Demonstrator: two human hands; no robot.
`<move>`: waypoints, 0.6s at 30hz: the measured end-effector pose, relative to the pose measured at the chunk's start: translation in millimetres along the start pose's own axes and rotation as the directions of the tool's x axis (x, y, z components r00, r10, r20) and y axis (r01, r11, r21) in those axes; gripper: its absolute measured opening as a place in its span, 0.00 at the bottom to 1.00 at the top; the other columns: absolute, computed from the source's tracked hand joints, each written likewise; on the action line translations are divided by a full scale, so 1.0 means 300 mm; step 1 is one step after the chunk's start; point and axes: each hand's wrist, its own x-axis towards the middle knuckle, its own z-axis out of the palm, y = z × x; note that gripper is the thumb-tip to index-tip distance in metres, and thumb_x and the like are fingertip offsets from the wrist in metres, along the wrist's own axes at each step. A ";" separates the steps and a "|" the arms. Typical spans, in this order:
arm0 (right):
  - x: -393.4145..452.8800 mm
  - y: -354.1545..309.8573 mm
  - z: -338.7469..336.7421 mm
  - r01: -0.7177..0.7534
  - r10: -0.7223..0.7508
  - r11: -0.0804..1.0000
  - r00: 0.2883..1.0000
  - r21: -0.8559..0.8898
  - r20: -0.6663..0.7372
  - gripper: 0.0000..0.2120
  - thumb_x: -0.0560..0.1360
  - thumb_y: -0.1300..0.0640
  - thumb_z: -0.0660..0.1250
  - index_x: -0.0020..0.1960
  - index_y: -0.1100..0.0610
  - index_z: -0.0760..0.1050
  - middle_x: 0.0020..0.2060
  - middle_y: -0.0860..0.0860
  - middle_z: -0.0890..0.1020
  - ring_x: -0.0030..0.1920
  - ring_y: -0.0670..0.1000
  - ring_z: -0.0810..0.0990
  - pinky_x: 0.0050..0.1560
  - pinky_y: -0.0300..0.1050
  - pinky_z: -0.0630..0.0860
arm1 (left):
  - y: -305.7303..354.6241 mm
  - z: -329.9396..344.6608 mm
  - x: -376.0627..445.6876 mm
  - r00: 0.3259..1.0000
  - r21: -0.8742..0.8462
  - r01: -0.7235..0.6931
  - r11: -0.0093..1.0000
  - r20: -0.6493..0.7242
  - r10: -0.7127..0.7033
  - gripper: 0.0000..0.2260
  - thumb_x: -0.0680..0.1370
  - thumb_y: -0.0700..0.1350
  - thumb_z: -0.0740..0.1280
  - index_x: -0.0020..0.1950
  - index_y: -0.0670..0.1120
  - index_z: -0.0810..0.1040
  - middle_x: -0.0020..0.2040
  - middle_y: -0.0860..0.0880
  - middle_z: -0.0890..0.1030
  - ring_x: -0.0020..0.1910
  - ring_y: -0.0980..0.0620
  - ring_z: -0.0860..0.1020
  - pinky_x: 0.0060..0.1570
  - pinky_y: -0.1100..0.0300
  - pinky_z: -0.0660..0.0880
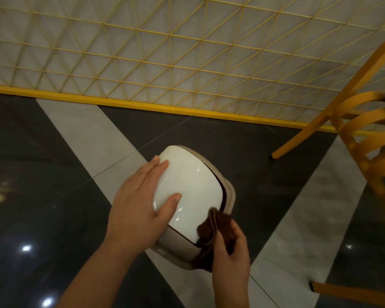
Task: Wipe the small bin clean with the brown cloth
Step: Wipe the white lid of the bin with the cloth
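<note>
The small bin (193,183) stands on the floor at the centre, with a glossy white swing lid and a beige body. My left hand (140,201) lies on the lid's left side, fingers straight along its edge and thumb flat on top. My right hand (230,261) grips the folded brown cloth (211,230) and holds it against the bin's near right corner, where the lid meets the beige rim. Part of the cloth hangs down over the bin's side below my fingers.
A yellow chair (365,138) stands to the right, one leg close to the bin. A yellow wire grid panel (165,63) with a yellow base bar runs across the back. The floor is glossy dark and light tile.
</note>
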 end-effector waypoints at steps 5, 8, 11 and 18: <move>-0.031 0.028 -0.019 -0.086 0.085 0.996 0.994 0.016 0.076 0.17 0.72 0.61 0.72 0.56 0.50 0.72 0.44 0.45 0.80 0.45 0.43 0.78 0.51 0.43 0.75 | -0.040 -0.036 0.066 0.991 0.100 -0.121 0.988 -0.039 0.125 0.24 0.79 0.60 0.51 0.73 0.57 0.64 0.74 0.50 0.61 0.72 0.48 0.61 0.71 0.47 0.52; -0.067 0.013 -0.035 -0.055 0.057 0.998 0.991 -0.019 0.124 0.10 0.72 0.63 0.72 0.48 0.51 0.75 0.40 0.47 0.84 0.37 0.40 0.81 0.35 0.32 0.74 | -0.044 -0.039 0.069 0.990 0.132 -0.028 0.991 -0.131 0.045 0.22 0.78 0.59 0.52 0.69 0.54 0.70 0.64 0.49 0.71 0.62 0.48 0.70 0.65 0.49 0.59; -0.075 -0.011 -0.079 0.053 -0.048 0.996 0.997 -0.073 0.064 0.09 0.70 0.67 0.72 0.43 0.53 0.78 0.36 0.49 0.85 0.33 0.40 0.82 0.32 0.30 0.74 | -0.038 -0.015 0.048 0.988 0.062 -0.006 0.998 -0.156 0.016 0.22 0.79 0.57 0.52 0.68 0.52 0.73 0.63 0.51 0.75 0.61 0.52 0.70 0.65 0.49 0.63; 0.031 -0.177 -0.053 0.628 -0.629 0.733 0.772 -0.262 0.091 0.17 0.73 0.60 0.70 0.55 0.41 0.76 0.55 0.39 0.74 0.57 0.37 0.73 0.54 0.28 0.74 | -0.029 0.033 0.023 0.980 -0.249 0.075 0.966 -0.160 -0.117 0.20 0.81 0.55 0.50 0.70 0.57 0.69 0.64 0.62 0.66 0.62 0.65 0.60 0.62 0.63 0.59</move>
